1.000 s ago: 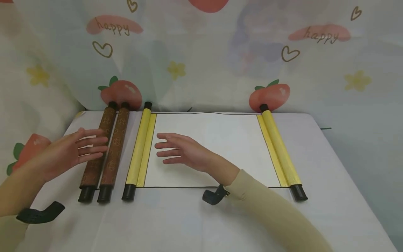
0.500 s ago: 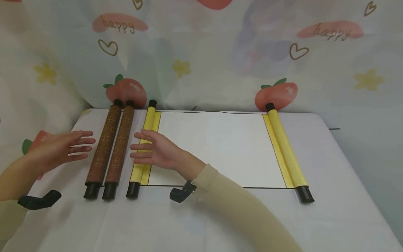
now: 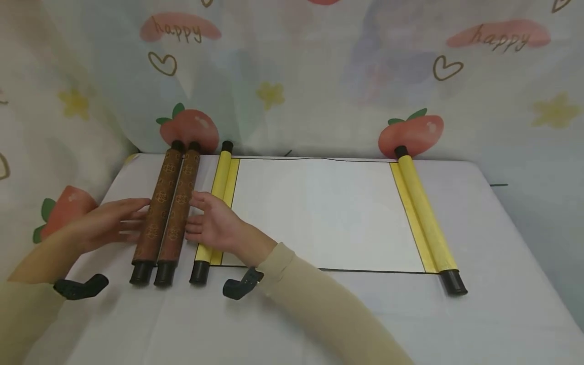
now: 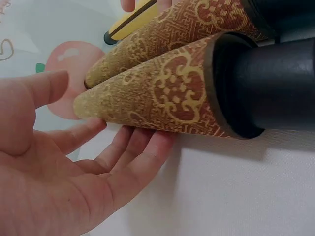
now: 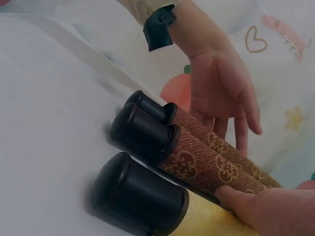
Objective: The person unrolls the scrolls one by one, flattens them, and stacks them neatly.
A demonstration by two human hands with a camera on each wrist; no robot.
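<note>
Side by side on the left of the table lie two brown patterned scroll rolls with black end knobs, the left roll point(image 3: 157, 218) and the right roll point(image 3: 185, 187). My left hand point(image 3: 107, 223) is at the outer side of the left roll; in the left wrist view its fingertips point(image 4: 160, 142) meet the roll's lower edge and its thumb stands apart. My right hand point(image 3: 216, 223) reaches over the left yellow roller point(image 3: 221, 175), fingers against the right brown roll. In the right wrist view one fingertip point(image 5: 231, 196) touches that roll. Neither hand encloses a roll.
A white sheet point(image 3: 315, 213) lies spread between the left yellow roller and the right yellow roller point(image 3: 426, 218). The table point(image 3: 182, 324) has a white cover. A printed curtain point(image 3: 319, 76) rises behind and at the left.
My right hand has moved left from above the white sheet to the right brown roll. My left hand drew back from over the rolls, then came in at the left roll's side.
</note>
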